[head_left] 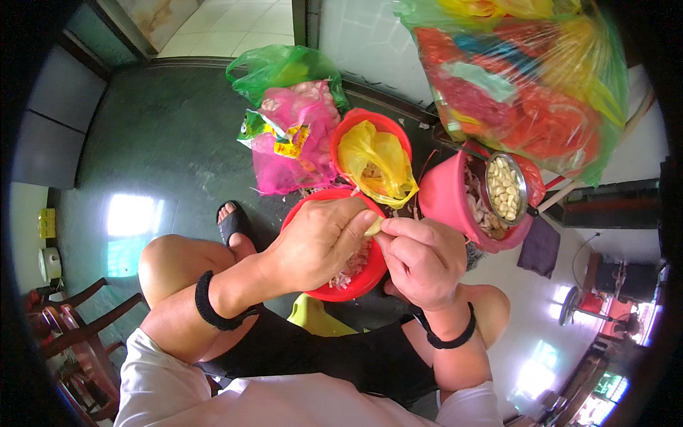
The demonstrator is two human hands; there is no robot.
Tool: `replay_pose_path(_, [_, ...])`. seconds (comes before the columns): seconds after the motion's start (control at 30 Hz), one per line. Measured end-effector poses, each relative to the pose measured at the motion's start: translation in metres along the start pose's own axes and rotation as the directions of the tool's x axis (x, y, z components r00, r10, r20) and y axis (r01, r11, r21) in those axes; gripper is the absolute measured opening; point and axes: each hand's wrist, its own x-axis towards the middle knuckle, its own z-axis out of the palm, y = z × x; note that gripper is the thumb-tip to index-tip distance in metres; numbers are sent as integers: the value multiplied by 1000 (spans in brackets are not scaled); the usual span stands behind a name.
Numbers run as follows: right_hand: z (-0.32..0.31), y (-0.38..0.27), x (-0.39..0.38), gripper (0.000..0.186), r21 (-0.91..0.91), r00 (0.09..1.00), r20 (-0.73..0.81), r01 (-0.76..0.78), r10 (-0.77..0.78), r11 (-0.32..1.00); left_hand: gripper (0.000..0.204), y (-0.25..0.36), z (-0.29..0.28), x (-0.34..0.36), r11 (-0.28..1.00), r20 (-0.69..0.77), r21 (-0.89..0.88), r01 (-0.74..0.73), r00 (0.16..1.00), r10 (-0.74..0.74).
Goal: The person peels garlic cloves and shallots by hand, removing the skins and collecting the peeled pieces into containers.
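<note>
My left hand (334, 238) and my right hand (420, 263) meet in the middle, both pinching a pale garlic clove (373, 227) between thumbs and fingers. Beneath them is a red basin (324, 292) holding papery peel (351, 274). Just behind, another red bucket (341, 125) is lined with a yellow bag (373, 153) with pale scraps inside. At right, a steel bowl of peeled cloves (504, 188) rests on a pink bucket (445, 196) that contains more peel or unpeeled pieces.
A pink net bag (288, 167) and green plastic bag (277, 67) lie on the dark floor (142, 128). A large bag of coloured plastic (512, 92) fills the upper right. A purple cloth (538, 249) is at right, a wooden chair (82, 331) at left.
</note>
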Motion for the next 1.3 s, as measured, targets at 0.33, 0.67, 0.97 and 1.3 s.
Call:
replay_pose_path(0.33, [13, 0, -4, 28, -70, 978, -198, 53, -66, 996, 21, 5, -1, 2, 999, -18, -28, 23, 1000, -23])
replay_pose_path(0.67, [8, -4, -7, 33, -70, 995, -92, 37, -44, 997, 22, 3, -2, -1, 997, -26, -77, 24, 999, -26])
replay_pose_path(0.97, [12, -6, -1, 38, -47, 983, -181, 8, -17, 999, 25, -5, 0, 1, 990, -64, 26, -137, 988, 139])
replay_pose_path(1.3, [9, -5, -5, 38, -64, 990, -135, 26, -34, 998, 25, 5, -3, 1, 988, -6, -146, 43, 999, -44])
